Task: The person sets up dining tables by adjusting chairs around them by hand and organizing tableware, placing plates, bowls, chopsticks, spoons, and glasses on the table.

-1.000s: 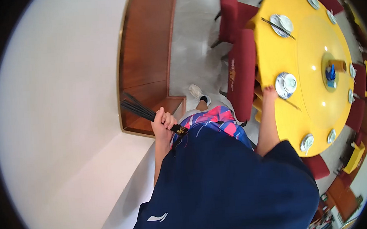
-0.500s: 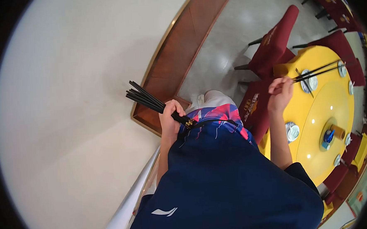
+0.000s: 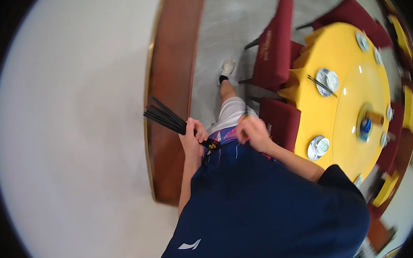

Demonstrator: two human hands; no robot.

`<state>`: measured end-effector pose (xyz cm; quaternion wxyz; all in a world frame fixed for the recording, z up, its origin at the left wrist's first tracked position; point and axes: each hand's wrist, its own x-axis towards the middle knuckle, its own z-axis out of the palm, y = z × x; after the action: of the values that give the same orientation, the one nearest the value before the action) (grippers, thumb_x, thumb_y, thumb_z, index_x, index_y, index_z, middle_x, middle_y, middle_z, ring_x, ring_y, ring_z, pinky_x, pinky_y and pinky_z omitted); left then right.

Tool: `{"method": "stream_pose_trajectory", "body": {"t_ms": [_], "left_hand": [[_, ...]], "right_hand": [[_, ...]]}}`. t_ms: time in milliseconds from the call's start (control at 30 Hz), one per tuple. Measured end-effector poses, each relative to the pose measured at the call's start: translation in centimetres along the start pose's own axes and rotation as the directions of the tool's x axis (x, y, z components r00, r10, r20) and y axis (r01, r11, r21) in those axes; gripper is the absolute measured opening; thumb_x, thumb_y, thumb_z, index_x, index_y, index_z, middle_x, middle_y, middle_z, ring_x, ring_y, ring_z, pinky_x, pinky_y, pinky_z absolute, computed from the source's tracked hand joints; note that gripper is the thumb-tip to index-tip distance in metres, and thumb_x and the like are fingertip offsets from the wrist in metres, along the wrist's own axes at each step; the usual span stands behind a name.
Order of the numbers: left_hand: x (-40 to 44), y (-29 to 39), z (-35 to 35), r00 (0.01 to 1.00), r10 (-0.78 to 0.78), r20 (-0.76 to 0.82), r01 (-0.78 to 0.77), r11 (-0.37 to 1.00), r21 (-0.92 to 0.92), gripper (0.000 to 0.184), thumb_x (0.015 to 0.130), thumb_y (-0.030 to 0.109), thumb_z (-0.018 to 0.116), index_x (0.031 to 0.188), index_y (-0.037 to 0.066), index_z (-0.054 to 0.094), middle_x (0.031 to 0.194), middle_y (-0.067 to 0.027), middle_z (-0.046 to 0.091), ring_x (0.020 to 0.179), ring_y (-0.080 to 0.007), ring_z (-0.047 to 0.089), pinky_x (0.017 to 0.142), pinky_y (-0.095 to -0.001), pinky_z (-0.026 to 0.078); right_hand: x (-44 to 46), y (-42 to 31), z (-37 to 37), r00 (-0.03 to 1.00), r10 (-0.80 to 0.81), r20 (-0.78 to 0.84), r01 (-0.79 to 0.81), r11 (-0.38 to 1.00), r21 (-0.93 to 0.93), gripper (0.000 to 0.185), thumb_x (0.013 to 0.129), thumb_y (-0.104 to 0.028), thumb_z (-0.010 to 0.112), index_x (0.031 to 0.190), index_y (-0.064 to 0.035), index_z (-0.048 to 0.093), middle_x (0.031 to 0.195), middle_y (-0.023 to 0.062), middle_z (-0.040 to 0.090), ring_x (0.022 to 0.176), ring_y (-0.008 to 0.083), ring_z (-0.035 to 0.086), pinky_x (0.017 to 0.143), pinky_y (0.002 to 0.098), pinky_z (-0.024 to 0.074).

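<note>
My left hand (image 3: 194,136) is closed around a bundle of black chopsticks (image 3: 164,117). Their gold-marked ends point toward my shirt and the other ends fan out to the upper left. In front of my waist is my right hand (image 3: 254,132), fingers closed and somewhat blurred. A short dark length of chopsticks (image 3: 246,112) shows above its fingers, seen nearly end-on. On the yellow round table (image 3: 308,109), black chopsticks (image 3: 322,86) lie across a plate with a bowl (image 3: 331,79). A nearer plate and bowl (image 3: 318,147) stand by the table edge.
Dark red chairs (image 3: 272,46) surround the table, one close beside my right hand. A blue object (image 3: 365,127) and a brown box (image 3: 375,118) stand at the table's centre. A brown wooden ledge (image 3: 171,75) borders the pale wall (image 3: 76,136) on my left.
My right hand has come back from above the table to my waist, near the left hand. My view has shifted, and a stepping foot now shows ahead. The left hand keeps its bundle.
</note>
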<state>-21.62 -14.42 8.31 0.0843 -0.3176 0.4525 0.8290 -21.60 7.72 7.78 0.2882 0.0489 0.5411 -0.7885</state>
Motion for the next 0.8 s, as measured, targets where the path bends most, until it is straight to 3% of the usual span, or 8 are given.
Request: {"method": "stream_pose_trajectory", "body": {"t_ms": [133, 267, 433, 500, 567, 600, 667, 800], "left_hand": [[10.8, -0.6, 7.6, 0.941, -0.055, 0.334, 0.028, 0.996, 0.085, 0.108, 0.071, 0.085, 0.037, 0.138, 0.002, 0.046, 0.053, 0.0065, 0.027, 0.043, -0.0058, 0.027, 0.045, -0.0232, 0.028], [20.0, 2.8, 17.1, 0.885, -0.158, 0.437, 0.127, 0.987, 0.098, 0.031, 0.098, 0.035, 0.051, 0.077, 0.012, 0.046, 0.067, 0.0032, 0.034, 0.054, -0.0088, 0.034, 0.053, -0.0248, 0.03], [26.8, 5.6, 28.2, 0.902, -0.296, 0.314, 0.216, 0.939, 0.266, 0.032, 0.094, 0.02, 0.051, 0.067, 0.015, 0.033, 0.07, 0.0004, 0.04, 0.065, -0.01, 0.041, 0.056, -0.0237, 0.039], [31.6, 6.6, 28.8, 0.66, -0.451, 0.601, 0.49, 0.865, 0.111, 0.033, 0.099, 0.022, 0.045, 0.069, 0.015, 0.033, 0.063, 0.0034, 0.036, 0.055, -0.0075, 0.036, 0.054, -0.0229, 0.037], [34.1, 7.2, 31.7, 0.612, -0.539, 0.579, 0.592, 0.797, 0.117, 0.035, 0.103, 0.025, 0.041, 0.07, 0.015, 0.035, 0.058, 0.0052, 0.031, 0.047, -0.0061, 0.03, 0.051, -0.0224, 0.035], [34.9, 7.2, 31.2, 0.618, -0.55, 0.562, 0.6, 0.792, 0.115, 0.035, 0.103, 0.026, 0.041, 0.07, 0.015, 0.036, 0.057, 0.0049, 0.031, 0.047, -0.0065, 0.029, 0.05, -0.0226, 0.034], [36.9, 7.4, 32.4, 0.624, -0.587, 0.517, 0.564, 0.796, 0.223, 0.035, 0.104, 0.028, 0.041, 0.071, 0.014, 0.038, 0.056, 0.0046, 0.03, 0.046, -0.0069, 0.029, 0.049, -0.0233, 0.034], [39.9, 7.4, 35.7, 0.462, -0.742, 0.486, 0.621, 0.662, 0.42, 0.036, 0.103, 0.026, 0.041, 0.069, 0.015, 0.038, 0.054, 0.0044, 0.029, 0.046, -0.007, 0.029, 0.051, -0.0244, 0.034]], "right_hand": [[6.7, -5.1, -4.2, 0.973, 0.177, 0.151, -0.113, 0.928, -0.356, 0.034, 0.1, -0.03, 0.044, 0.092, 0.0003, 0.057, 0.067, 0.0121, 0.06, 0.061, 0.0225, 0.061, 0.059, 0.0356, 0.0489], [12.8, -10.8, -8.5, 0.987, 0.09, 0.13, 0.005, 0.801, -0.598, 0.041, 0.097, -0.035, 0.046, 0.094, 0.0022, 0.063, 0.076, 0.0231, 0.064, 0.075, 0.0397, 0.063, 0.07, 0.0485, 0.0487], [17.0, -16.7, -14.9, 0.991, 0.13, 0.015, -0.099, 0.823, -0.559, 0.053, 0.097, -0.047, 0.046, 0.083, -0.0007, 0.068, 0.068, 0.0182, 0.064, 0.064, 0.033, 0.065, 0.063, 0.0442, 0.0506], [14.8, -20.9, -19.3, 0.954, 0.167, -0.251, -0.23, 0.941, -0.249, 0.057, 0.094, -0.051, 0.051, 0.074, -0.0002, 0.067, 0.061, 0.0119, 0.063, 0.054, 0.0223, 0.063, 0.054, 0.037, 0.0506], [13.5, -18.8, -23.2, 0.647, 0.064, -0.759, -0.158, 0.986, -0.051, 0.058, 0.091, -0.052, 0.053, 0.069, 0.0003, 0.066, 0.055, 0.0131, 0.061, 0.055, 0.024, 0.063, 0.061, 0.0376, 0.0519], [12.9, -15.1, -24.2, 0.335, 0.068, -0.94, -0.063, 0.997, 0.05, 0.055, 0.092, -0.05, 0.054, 0.07, -0.0003, 0.065, 0.057, 0.0127, 0.062, 0.056, 0.0251, 0.064, 0.063, 0.0371, 0.0523], [10.3, -7.9, -27.6, -0.158, 0.132, -0.979, -0.311, 0.934, 0.176, 0.058, 0.091, -0.055, 0.053, 0.086, 0.0019, 0.065, 0.073, 0.0197, 0.068, 0.077, 0.0358, 0.068, 0.072, 0.0432, 0.0528], [8.2, -0.2, -30.6, -0.44, 0.307, -0.844, -0.329, 0.819, 0.47, 0.077, 0.083, -0.068, 0.055, 0.112, 0.0029, 0.059, 0.107, 0.0286, 0.065, 0.104, 0.0394, 0.063, 0.085, 0.0456, 0.0509]]}}
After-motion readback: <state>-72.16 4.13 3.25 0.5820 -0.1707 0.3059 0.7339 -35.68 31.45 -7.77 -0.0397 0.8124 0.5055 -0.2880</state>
